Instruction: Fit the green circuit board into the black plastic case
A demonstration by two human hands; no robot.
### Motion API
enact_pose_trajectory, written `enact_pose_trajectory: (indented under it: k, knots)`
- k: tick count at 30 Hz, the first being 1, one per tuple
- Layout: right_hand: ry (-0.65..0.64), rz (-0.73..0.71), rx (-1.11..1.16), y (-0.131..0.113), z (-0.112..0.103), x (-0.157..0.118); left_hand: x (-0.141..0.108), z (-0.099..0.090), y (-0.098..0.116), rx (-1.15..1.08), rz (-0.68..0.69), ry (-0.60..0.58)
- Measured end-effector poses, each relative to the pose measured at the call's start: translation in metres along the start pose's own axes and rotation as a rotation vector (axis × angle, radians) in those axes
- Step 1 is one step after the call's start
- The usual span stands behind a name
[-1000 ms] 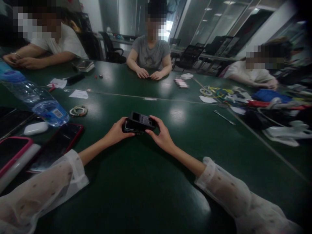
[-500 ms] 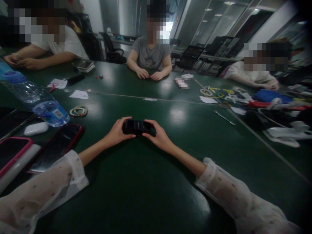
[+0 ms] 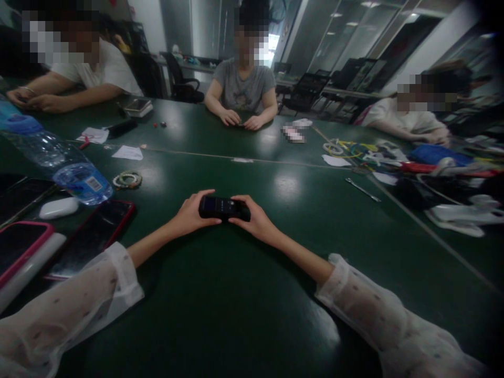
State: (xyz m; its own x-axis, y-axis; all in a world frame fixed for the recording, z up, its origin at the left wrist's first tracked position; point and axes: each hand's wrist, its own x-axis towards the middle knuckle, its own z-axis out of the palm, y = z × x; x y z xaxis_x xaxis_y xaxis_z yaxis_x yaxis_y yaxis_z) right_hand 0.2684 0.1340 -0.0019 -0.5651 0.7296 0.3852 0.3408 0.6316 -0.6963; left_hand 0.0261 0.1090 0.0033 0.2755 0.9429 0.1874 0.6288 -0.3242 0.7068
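Note:
A small black handheld device (image 3: 223, 208), with a dark screen on its left part and small light markings at its middle, is at the centre of the view, at or just over the dark green table (image 3: 220, 294). My left hand (image 3: 192, 212) grips its left end, fingers along the far side and thumb along the near edge. On the right end my right hand (image 3: 258, 218) holds it the same way, thumb toward the middle. Both hands are closed on the device. Its underside is hidden. I cannot make out its exact kind.
To the left are a water bottle (image 3: 84, 181), a red-edged phone (image 3: 94, 236), a white case (image 3: 59, 208), a pink-framed phone (image 3: 23, 241) and bracelets (image 3: 127, 180). A wrench (image 3: 362, 189) and piled cables (image 3: 354, 149) lie right. Three people sit across the table, one (image 3: 246, 86) straight ahead.
The device has tilted slightly, its top face now turned more toward me, and sits a touch lower in view. Both hands keep their hold. The person opposite has shifted their fingers slightly.

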Motion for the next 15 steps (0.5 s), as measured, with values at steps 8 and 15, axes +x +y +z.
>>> enact_pose_trajectory:
  k: [8, 15]
  knots:
    - [-0.01, -0.05, 0.006, -0.0035, -0.0024, -0.0001, -0.0009, -0.0004, -0.0016, 0.016, 0.011, -0.008]
    - [-0.009, -0.05, 0.013, -0.0029, -0.0015, -0.0008, -0.0015, -0.0018, 0.0011, 0.028, -0.001, -0.017]
